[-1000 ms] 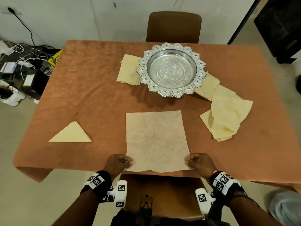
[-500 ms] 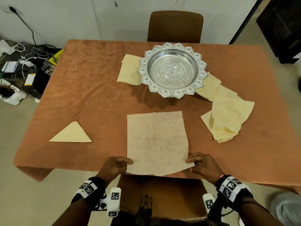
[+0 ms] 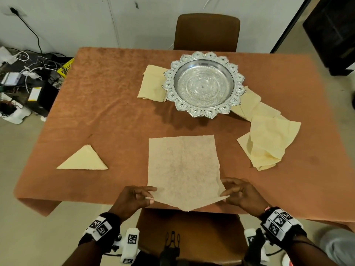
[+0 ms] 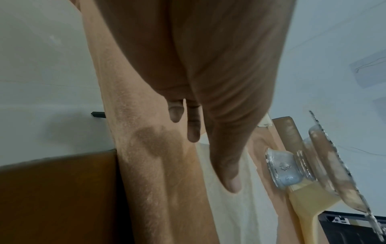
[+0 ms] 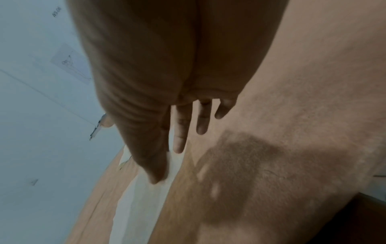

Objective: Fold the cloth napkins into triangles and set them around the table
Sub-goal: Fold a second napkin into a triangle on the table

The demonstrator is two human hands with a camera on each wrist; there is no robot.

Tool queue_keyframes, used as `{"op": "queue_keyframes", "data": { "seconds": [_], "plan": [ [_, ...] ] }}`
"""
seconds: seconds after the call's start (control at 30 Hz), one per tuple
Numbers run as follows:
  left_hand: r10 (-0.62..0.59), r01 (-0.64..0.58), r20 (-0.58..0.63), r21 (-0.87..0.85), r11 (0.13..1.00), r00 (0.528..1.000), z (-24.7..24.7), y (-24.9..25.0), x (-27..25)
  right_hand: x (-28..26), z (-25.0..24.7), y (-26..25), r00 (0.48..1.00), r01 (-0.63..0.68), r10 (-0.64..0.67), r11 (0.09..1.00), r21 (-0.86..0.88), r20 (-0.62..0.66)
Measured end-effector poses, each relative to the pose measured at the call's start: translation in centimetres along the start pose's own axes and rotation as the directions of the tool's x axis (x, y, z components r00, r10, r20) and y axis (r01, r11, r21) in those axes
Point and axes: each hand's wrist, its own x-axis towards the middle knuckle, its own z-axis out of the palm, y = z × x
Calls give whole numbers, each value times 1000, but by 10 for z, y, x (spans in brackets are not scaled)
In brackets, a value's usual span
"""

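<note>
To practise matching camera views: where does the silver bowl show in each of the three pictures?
Head view: silver bowl at top centre, on the far part of the table.
Left wrist view: at the right edge, seen side-on and tilted.
Right wrist view: only a sliver of its rim at mid-left.
Shared landmark: the flat napkin.

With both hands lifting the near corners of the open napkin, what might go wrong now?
1. The napkin sags between the left hand and the right hand; its near edge droops past the table edge, so the fold may come out crooked.
2. Carried too far forward, the corners could reach the silver bowl just beyond the napkin.
</note>
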Motion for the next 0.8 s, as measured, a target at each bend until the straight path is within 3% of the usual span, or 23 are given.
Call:
{"op": "queue_keyframes", "data": {
  "seconds": [0.2,0.3,0.4,0.63,0.8],
  "plan": [
    [41,-80,-180,-215,973,983,-4,18,21,22,-6,-18,987,105,-95,992,72,-131],
    [6,-87,-264,-295,952,964,-6,26,44,39,-9,-31,988,86,-51,965,249,-146],
    [-8,-93,-320,-301,949,947,-10,31,71,60,-13,-44,979,43,16,958,284,-204],
    [-112,-14,-335,-352,936,936,-20,36,125,133,-17,-52,945,8,97,948,319,-312],
    [-189,115,-182,-352,929,965,-24,42,144,178,-13,-44,908,-74,171,964,254,-383]
  ]
}}
